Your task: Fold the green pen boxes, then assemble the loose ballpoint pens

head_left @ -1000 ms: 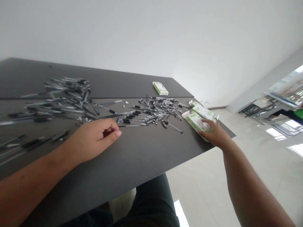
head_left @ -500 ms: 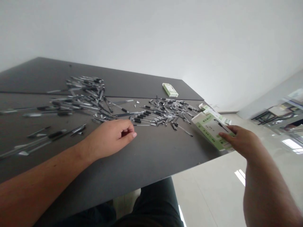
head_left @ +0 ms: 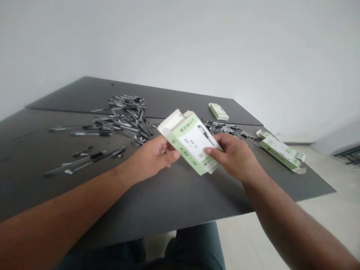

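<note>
My right hand (head_left: 237, 155) holds a green and white box (head_left: 194, 146) up over the dark gray table (head_left: 174, 202). My thumb is on the front and my other fingers go behind, so they are clamped on the box. The box is tilted, and a white flap (head_left: 169, 122) sticks out at its top left end. The front has a picture of a black pen (head_left: 206, 135) on it (I have lots of real pens here too).

My left hand (head_left: 150, 157) is right beside the box, by its left edge. Those fingers are curled in, with the thumb close to them. I cannot tell if they touch the box or pinch it.

Past my left hand is a big messy pile of pens (head_left: 123, 120). Some loose pens (head_left: 84, 163) lie near my left arm. Another heap of pens (head_left: 227, 129) is behind the box I hold, and part of it is hidden. To the right, a flat carton (head_left: 281, 152) lies near the table's edge, with its flaps open. 1 small carton (head_left: 218, 111) sits farther back, near the wall (head_left: 180, 45).
</note>
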Demonstrator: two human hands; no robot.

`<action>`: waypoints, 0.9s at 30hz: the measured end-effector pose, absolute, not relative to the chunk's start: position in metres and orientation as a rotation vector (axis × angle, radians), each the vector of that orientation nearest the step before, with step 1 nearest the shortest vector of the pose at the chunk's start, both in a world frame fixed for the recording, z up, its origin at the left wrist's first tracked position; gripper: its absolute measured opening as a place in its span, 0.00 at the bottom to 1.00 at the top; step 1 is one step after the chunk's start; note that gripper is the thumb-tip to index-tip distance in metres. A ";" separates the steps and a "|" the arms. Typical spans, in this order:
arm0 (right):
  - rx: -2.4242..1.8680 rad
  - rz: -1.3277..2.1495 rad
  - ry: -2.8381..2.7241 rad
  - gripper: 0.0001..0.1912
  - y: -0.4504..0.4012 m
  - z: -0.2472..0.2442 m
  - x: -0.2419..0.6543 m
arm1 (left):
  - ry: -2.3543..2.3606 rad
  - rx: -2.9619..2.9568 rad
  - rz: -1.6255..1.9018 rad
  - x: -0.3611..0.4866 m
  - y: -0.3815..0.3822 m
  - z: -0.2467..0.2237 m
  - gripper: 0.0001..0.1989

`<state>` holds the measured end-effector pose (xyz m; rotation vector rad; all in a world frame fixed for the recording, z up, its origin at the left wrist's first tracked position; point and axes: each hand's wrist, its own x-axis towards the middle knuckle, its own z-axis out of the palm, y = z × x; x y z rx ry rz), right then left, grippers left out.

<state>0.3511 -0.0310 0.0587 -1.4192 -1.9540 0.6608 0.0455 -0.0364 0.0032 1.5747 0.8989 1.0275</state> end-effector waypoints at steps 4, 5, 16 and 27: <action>-1.260 0.881 -2.070 0.11 -0.026 0.045 0.306 | 0.898 1.055 1.297 0.054 -0.040 0.013 0.33; -1.218 0.866 -2.113 0.12 -0.025 0.044 0.307 | 0.935 0.981 1.334 0.056 -0.041 0.018 0.33; -2.119 -0.131 -1.818 0.56 0.074 0.061 0.616 | 1.064 0.879 1.286 0.048 -0.042 0.021 0.32; -2.324 0.185 -1.842 0.56 0.086 0.038 0.742 | 1.296 0.879 1.232 0.058 -0.044 0.036 0.24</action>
